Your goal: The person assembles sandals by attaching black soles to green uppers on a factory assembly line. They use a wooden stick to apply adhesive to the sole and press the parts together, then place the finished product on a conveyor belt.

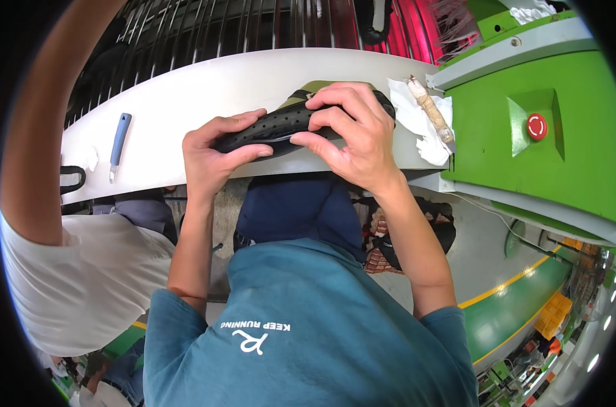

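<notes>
The left hand (209, 146) has its grip pinched on one end of a shoe (278, 125), thumb below and fingers above, while the right hand (359, 136) clasps the other end, fingers curled over the top. The shoe is held on its side over the near part of the white table (162, 125); its long, curved black face is dotted with small round holes, and olive-green material shows behind it. On the smooth, pale table lie a blue-handled tool (120, 140) with a short metal tip and, opposite, a knobbly beige stick (430, 108) on crumpled white paper (411, 121).
</notes>
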